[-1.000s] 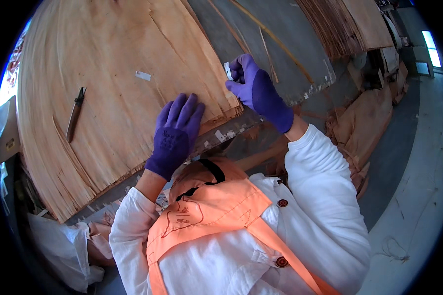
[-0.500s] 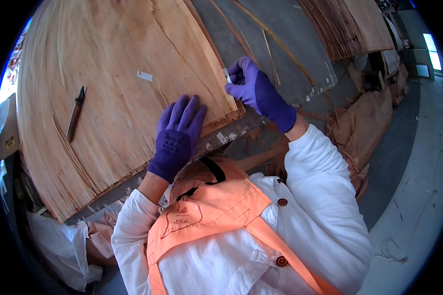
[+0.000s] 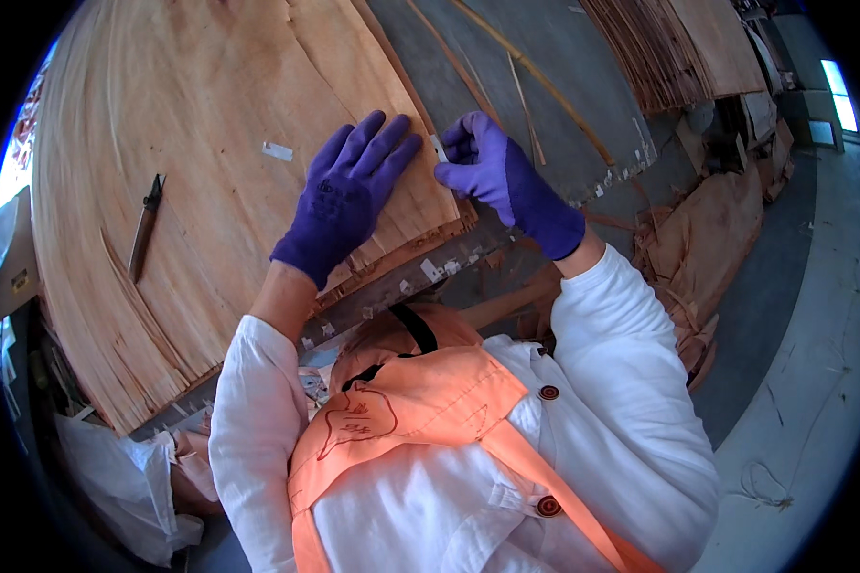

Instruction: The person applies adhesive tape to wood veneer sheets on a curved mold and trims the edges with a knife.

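Note:
My left hand [image 3: 344, 196], in a purple glove, lies on the pale wood veneer stack [image 3: 201, 105] near its right edge, fingers stretched out. My right hand [image 3: 502, 181], also gloved, is at that edge, with fingers curled round a small white strip [image 3: 437, 148], partly hidden by them. Another small white piece [image 3: 277, 151] lies on the sheet, left of my left hand's fingertips. A craft knife [image 3: 145, 224] with a brown handle rests farther left on the veneer.
A grey board [image 3: 573, 86] with narrow wood strips [image 3: 530, 100] lies beyond the right edge. A darker veneer stack [image 3: 664, 53] is at top right. Crumpled veneer scraps [image 3: 698, 239] sit at right beside the floor [image 3: 784, 420]. A white sack [image 3: 115, 477] hangs at lower left.
My left hand has slid up the veneer toward the right edge, its fingertips now near my right hand. My right hand stays at the edge with the white strip, shifted only slightly.

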A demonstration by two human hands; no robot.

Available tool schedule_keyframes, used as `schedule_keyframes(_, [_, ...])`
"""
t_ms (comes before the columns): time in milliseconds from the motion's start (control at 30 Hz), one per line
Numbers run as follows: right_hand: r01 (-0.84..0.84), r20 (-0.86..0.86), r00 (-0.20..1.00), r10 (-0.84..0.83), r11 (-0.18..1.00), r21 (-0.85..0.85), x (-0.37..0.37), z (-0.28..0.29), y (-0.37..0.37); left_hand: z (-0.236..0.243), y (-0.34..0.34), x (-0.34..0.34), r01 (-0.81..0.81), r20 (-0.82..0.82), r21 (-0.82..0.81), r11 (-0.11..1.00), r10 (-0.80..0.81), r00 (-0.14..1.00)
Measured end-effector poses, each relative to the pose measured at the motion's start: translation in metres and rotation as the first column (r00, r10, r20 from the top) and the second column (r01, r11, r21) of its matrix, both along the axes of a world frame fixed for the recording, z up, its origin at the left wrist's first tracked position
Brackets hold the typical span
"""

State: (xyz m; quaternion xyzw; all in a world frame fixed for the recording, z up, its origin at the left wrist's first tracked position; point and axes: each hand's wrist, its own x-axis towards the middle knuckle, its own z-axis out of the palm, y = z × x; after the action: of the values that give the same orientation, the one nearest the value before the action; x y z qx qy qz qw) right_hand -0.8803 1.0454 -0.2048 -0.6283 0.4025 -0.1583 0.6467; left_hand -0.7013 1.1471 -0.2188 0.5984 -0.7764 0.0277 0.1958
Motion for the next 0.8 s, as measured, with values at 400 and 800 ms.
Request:
schedule_keyframes(400, [0.024,-0.059,0.998,-0.037,0.978,-0.207,-0.011,-0.03,-0.004,-0.024,-0.009,0.013,0.142,-0.035,0.079,0.987,-0.14,0.99])
schedule_keyframes(800, [0.389,-0.004,0.92,-0.392,0.912,0.129,0.019,0.004,0.07,-0.032,-0.008,0.017,0.184,-0.089,0.055,0.981,-0.178,0.98])
